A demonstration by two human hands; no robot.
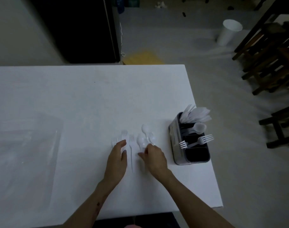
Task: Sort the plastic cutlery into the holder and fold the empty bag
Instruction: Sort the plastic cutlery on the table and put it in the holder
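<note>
Head view: white table [91,96], holder [190,145] taken as landmark, near the table's right edge.
Holder contents: knives [198,115] far compartment, spoon [199,127] next, forks [198,141] third, nearest compartment dark.
Loose cutlery [137,139]: forks and spoons lying flat, just left of holder.
Left hand [117,158]: fingers relaxed and straight, resting on loose forks, gripping nothing.
Right hand [154,159]: fingers curled over loose spoons; whether anything is pinched cannot be told.
Empty bag [25,153]: clear, flat, far left of holder.
</note>
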